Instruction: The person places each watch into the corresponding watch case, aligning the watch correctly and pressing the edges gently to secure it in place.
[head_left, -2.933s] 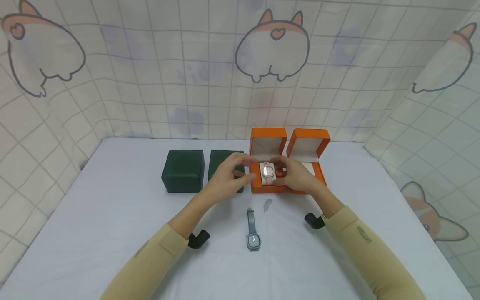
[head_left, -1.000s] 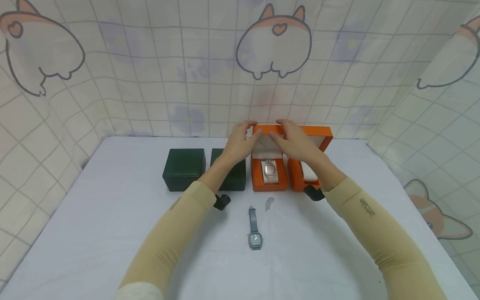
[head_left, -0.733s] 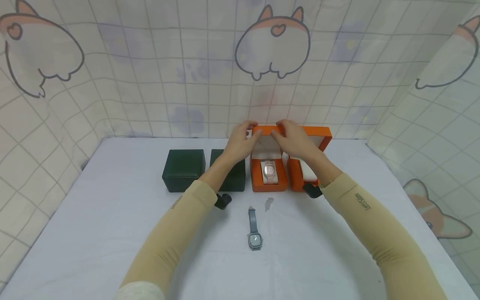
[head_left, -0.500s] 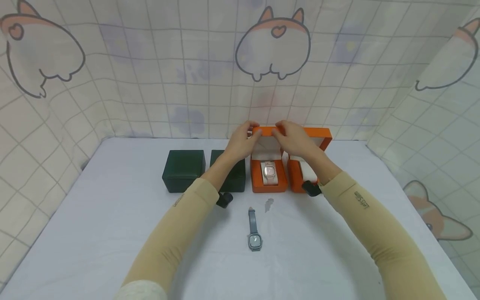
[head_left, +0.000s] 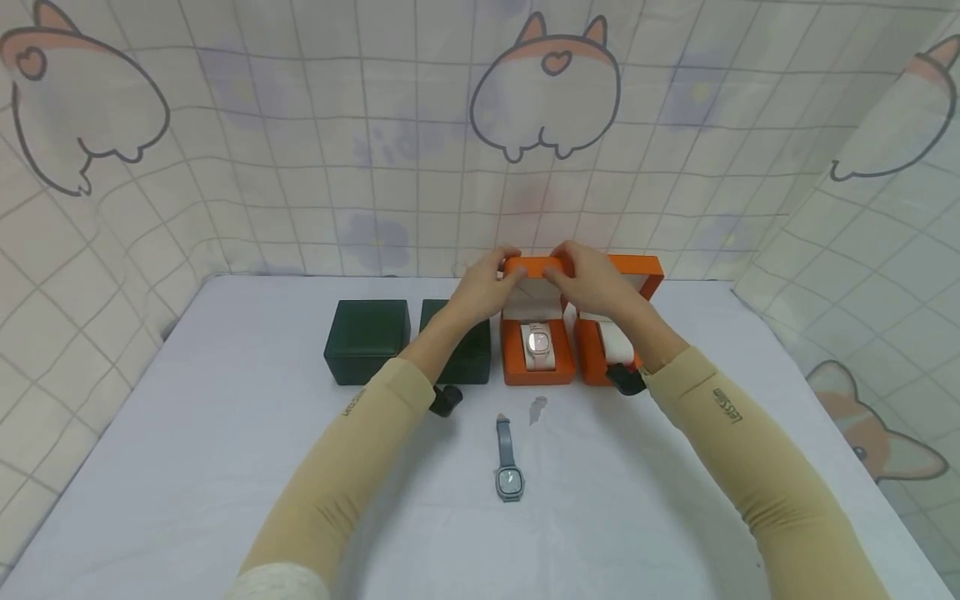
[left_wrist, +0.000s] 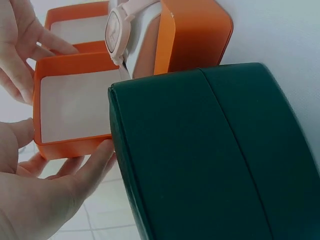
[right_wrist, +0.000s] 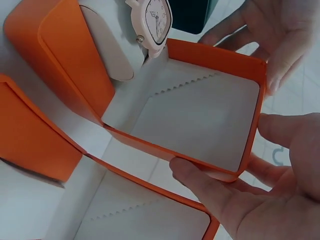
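Note:
In the head view, a pale pink watch (head_left: 538, 342) sits on a white cushion in the left orange watch box (head_left: 537, 377), whose lid (head_left: 534, 267) stands raised. My left hand (head_left: 482, 290) holds the left corner of this lid, thumb in front and fingers behind. At its right corner, my right hand (head_left: 592, 279) holds it the same way. The right wrist view shows the lid's white lining (right_wrist: 200, 110) between both hands. A grey-blue watch (head_left: 509, 477) lies flat on the table, nearer the body.
A second orange box (head_left: 637, 265) stands raised-lidded just right, partly behind my right arm, with a white cushion (head_left: 617, 343) inside. Two dark green boxes, one at far left (head_left: 367, 337) and one (head_left: 471, 354) under my left forearm, are closed. A small grey mark (head_left: 537, 408) lies on the white cloth.
Both hands have moved from around the pink watch up to the left orange box's lid and taken hold of it. In the last half second the lid has tipped slightly forward.

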